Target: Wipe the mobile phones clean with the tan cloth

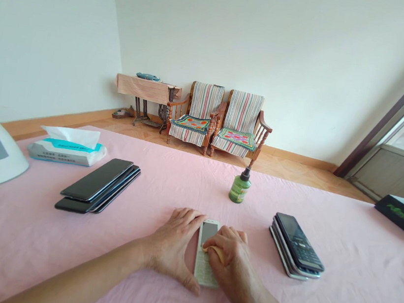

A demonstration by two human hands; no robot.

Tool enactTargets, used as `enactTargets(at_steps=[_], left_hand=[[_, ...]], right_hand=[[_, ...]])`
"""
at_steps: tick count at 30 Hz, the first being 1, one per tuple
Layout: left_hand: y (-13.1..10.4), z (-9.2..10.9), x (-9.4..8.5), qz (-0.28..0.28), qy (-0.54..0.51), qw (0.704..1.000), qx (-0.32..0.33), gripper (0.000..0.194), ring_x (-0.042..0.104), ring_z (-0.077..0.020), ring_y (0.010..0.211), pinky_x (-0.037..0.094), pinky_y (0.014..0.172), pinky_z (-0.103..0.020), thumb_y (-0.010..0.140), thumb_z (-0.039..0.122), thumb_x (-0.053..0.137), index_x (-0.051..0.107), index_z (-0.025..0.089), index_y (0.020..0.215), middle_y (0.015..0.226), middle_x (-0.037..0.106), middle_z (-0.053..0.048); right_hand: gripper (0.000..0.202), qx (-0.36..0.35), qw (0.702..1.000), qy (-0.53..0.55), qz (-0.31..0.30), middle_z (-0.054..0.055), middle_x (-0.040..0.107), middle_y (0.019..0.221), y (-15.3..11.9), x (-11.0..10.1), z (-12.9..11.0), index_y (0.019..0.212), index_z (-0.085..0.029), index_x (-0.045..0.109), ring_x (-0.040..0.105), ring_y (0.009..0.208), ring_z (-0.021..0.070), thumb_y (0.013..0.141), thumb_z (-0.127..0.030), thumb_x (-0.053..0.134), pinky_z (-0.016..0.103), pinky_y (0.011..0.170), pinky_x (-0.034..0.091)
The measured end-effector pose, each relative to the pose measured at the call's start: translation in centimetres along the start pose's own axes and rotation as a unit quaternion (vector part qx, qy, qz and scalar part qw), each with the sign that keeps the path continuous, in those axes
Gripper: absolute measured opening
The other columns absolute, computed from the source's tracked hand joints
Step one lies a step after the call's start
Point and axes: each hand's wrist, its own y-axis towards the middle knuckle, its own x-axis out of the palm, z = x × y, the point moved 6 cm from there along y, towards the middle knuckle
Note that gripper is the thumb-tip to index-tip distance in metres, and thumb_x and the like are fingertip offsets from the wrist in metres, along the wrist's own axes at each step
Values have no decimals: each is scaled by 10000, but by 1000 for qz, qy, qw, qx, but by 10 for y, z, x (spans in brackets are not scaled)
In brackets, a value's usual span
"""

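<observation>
The wide left hand (172, 241) touches a white phone (209, 230) beside it; the right hand (234, 265) holds a yellow cloth (219, 253).

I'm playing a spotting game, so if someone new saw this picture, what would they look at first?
First, probably, the middle front, where the right hand holds a yellow cloth on a white phone, while the left hand spreads along the phone's left side. Next, the green bottle standing just beyond them on the pink tablecloth. Then two wooden chairs with bright patterned seat covers, by the far wall.
</observation>
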Motion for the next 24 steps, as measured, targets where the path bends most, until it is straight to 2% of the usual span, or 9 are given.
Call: enactTargets(at_steps=[3, 7, 12, 15, 20, 24], left_hand=[[0, 1, -1, 3, -4, 1000, 2, 1181, 428, -398, 1184, 283, 1056, -555, 354, 711, 809, 405, 221, 1351, 1289, 484, -141], [0, -1, 0, 8, 0, 1000, 3, 1212, 429, -407, 1182, 279, 1054, -573, 329, 712, 813, 401, 216, 1355, 1280, 486, -148], [0, 0, -1, 5, -7, 1000, 2, 1177, 431, -399, 1179, 288, 1050, -569, 344, 714, 810, 416, 233, 1343, 1278, 485, -134], [0, 1, -2, 12, -6, 1000, 3, 1153, 440, -390, 1159, 293, 1045, -552, 335, 717, 808, 438, 241, 1318, 1248, 494, -121], [0, 1, -1, 4, 0, 1000, 5, 1152, 438, -385, 1156, 299, 1045, -546, 342, 702, 815, 437, 216, 1316, 1257, 491, -132], [0, 0, -1, 3, 4, 1000, 1, 1165, 432, -385, 1166, 291, 1054, -551, 343, 682, 827, 424, 210, 1329, 1270, 487, -137]], right_hand=[[253, -10, 1000, 7, -3, 7, 647, 868, 0, 0, -1, 800, -244, 709, 570, 859, 174, 812, -44, 555, 335, 816, 329], [274, 8, 1000, -3, -3, 4, 642, 818, 1, 0, 1, 774, -242, 709, 571, 817, 173, 787, -20, 548, 340, 806, 330], [255, -16, 1000, 12, -4, 14, 650, 880, 0, 0, -2, 813, -240, 706, 573, 865, 176, 821, -44, 542, 338, 817, 330], [276, 3, 1000, -3, -3, 8, 645, 823, 0, -1, 1, 779, -235, 706, 569, 816, 171, 790, -14, 539, 344, 813, 323], [244, -7, 1000, 4, -10, 10, 649, 869, 1, -2, -3, 808, -236, 705, 572, 848, 172, 826, -47, 552, 334, 807, 328], [268, 2, 1000, -17, -9, 9, 644, 825, 2, -3, -2, 781, -228, 705, 567, 815, 172, 790, -9, 553, 341, 807, 323]])
